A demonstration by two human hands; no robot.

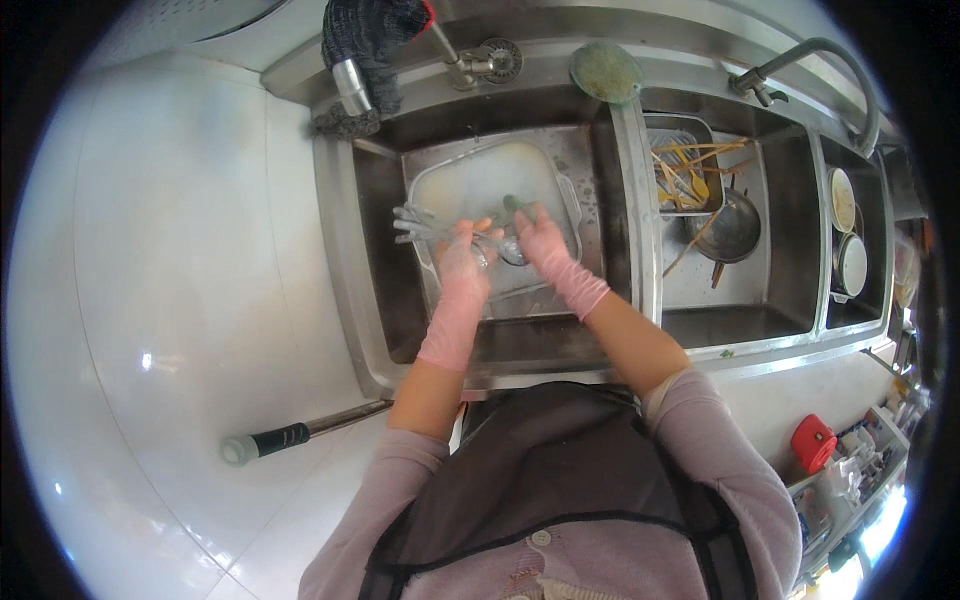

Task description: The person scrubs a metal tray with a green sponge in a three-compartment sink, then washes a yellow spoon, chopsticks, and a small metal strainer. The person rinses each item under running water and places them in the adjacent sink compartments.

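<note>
My left hand, in a pink glove, grips a bunch of metal spoons. Their handles point left and their bowls lie towards my right hand. A green scouring pad is in my right hand, also gloved in pink, close beside the spoon bowls. Motion blur hides whether the pad touches them. Both hands are over a pale rectangular tub of cloudy water, which sits in the left sink basin.
A tap and a dark knit glove are behind the sink. A round green scrubber rests on the rim. The middle basin holds a metal container of utensils and a pan. Stacked dishes stand farther right.
</note>
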